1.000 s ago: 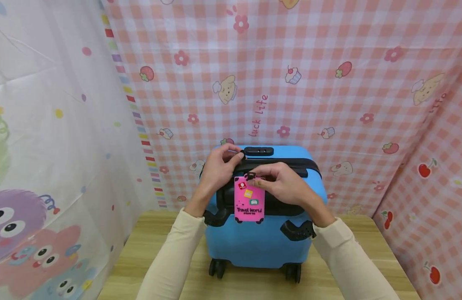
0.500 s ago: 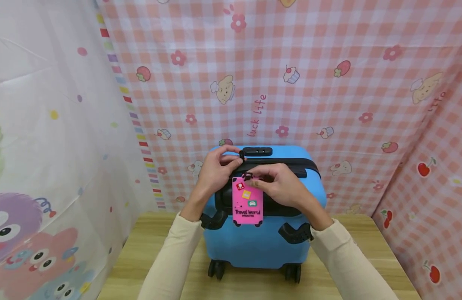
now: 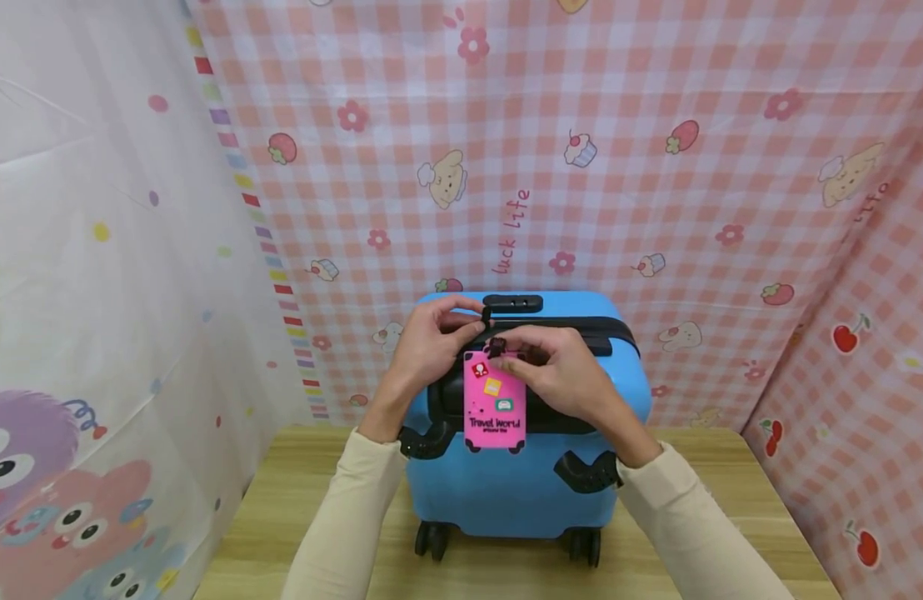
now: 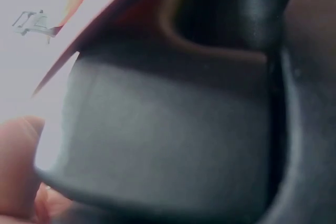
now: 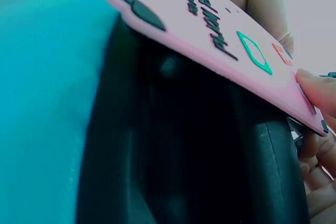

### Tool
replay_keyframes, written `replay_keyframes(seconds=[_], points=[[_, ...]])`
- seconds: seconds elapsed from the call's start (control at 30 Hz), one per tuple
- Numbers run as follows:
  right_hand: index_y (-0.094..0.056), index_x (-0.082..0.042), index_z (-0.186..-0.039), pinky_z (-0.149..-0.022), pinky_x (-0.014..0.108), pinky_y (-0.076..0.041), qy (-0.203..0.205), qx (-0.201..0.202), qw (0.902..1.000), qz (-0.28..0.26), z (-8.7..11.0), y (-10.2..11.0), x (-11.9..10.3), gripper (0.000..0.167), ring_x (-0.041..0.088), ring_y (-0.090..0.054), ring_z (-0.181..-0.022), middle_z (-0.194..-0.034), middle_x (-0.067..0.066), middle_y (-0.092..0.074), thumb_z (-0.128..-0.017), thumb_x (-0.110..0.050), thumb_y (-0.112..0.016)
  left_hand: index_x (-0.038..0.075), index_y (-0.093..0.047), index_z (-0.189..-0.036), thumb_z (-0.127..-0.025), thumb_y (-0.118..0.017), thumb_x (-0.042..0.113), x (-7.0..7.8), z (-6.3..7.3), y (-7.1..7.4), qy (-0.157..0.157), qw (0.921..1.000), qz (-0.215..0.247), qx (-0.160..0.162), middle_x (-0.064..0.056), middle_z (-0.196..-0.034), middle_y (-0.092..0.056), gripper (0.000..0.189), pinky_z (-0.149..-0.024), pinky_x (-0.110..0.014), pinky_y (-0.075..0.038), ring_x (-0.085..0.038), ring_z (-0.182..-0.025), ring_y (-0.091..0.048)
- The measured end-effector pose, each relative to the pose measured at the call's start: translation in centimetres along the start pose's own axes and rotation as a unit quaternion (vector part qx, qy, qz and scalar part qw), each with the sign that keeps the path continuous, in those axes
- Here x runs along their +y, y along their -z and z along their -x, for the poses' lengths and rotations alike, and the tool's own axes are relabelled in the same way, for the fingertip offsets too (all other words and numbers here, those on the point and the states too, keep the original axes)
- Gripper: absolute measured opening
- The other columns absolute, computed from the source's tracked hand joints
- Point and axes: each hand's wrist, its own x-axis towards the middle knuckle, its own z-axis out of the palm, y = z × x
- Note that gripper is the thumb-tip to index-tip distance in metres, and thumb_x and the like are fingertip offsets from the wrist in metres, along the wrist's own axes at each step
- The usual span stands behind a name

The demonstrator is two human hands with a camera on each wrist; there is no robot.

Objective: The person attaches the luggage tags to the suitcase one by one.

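A pink luggage tag (image 3: pixel 495 417) printed "Travel World" hangs in front of the black handle of a blue suitcase (image 3: pixel 514 483). My right hand (image 3: pixel 562 367) pinches the tag at its top edge, beside a small black buckle (image 3: pixel 497 346). Just above, my left hand (image 3: pixel 429 342) holds a short black strap end (image 3: pixel 486 316) between thumb and forefinger. In the right wrist view the tag (image 5: pixel 231 40) slants over the dark handle recess, with a thumb (image 5: pixel 317 90) on its face. The suitcase's black handle (image 4: pixel 173 124) fills most of the left wrist view.
The suitcase stands upright on its black wheels (image 3: pixel 431 540) on a wood-grain table (image 3: pixel 281 508). A black combination lock (image 3: pixel 512 302) is set in its top. Pink checked cloth (image 3: pixel 619 192) hangs behind and right, white cartoon-print cloth (image 3: pixel 117 292) on the left.
More of the black strap end shows above the left fingers than a second ago. Both hands keep their grips with only slight shifts, and the head view has turned a little.
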Motion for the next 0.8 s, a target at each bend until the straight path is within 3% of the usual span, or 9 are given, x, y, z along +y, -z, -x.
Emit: replay_keyframes(seconds=[0.13, 0.53, 0.8], points=[[-0.075, -0.011, -0.109, -0.058, 0.025, -0.046, 0.004, -0.003, 1.0000, 0.000, -0.01, -0.04, -0.05, 0.018, 0.014, -0.054, -0.065, -0.091, 0.000, -0.069, -0.092, -0.013, -0.071, 0.003, -0.070, -0.109, -0.094, -0.066, 0.004, -0.02, -0.09, 0.00, 0.004, 0.9999, 0.006, -0.008, -0.011, -0.098, -0.076, 0.015, -0.078, -0.028, -0.055, -0.018, -0.094, -0.073], [-0.075, -0.011, -0.110, -0.059, 0.026, -0.046, 0.008, 0.002, 1.0000, 0.002, 0.00, -0.08, 0.02, 0.017, 0.014, -0.054, -0.067, -0.092, 0.000, -0.067, -0.094, -0.012, -0.068, 0.011, -0.066, -0.116, -0.097, -0.064, 0.011, 0.16, -0.36, -0.14, 0.059, 0.9979, 0.008, -0.026, -0.006, -0.103, -0.076, 0.020, -0.075, -0.029, -0.056, -0.017, -0.089, -0.073], [-0.076, -0.008, -0.107, -0.058, 0.026, -0.038, 0.035, 0.047, 0.9983, 0.004, -0.16, -0.32, 0.34, 0.018, 0.015, -0.045, -0.066, -0.087, 0.001, -0.059, -0.090, -0.007, -0.072, 0.008, -0.066, -0.115, -0.097, -0.064, 0.012, -0.02, -0.67, 0.04, 0.046, 0.9981, 0.027, -0.029, -0.008, -0.105, -0.076, 0.018, -0.077, -0.027, -0.056, -0.017, -0.095, -0.072]])
